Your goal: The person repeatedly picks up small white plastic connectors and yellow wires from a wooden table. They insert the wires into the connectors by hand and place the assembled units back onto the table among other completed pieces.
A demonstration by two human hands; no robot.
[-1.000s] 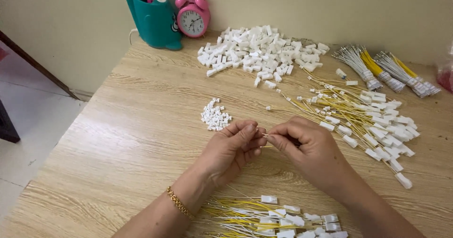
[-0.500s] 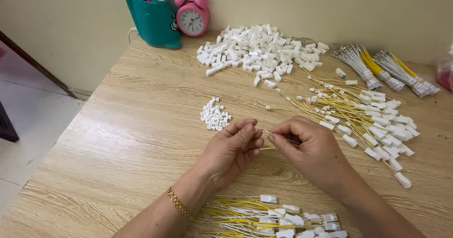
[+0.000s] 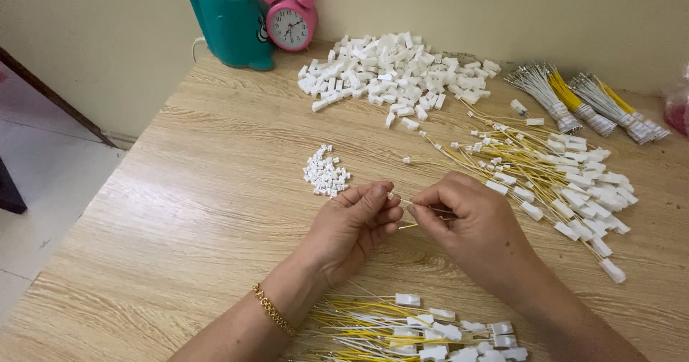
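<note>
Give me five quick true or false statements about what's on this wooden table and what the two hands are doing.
1. Both hands meet over the table, pinching a thin wire between them. True: the left hand and right hand hold a thin yellow wire.
2. The alarm clock is blue. False: the alarm clock is pink.
3. A small pile of tiny white pieces lies just beyond the left hand. True.
4. The big heap of white connectors sits nearest the person. False: the heap of white connectors lies at the far side, near the wall.
5. The left wrist is bare. False: it wears a gold bracelet.
</note>
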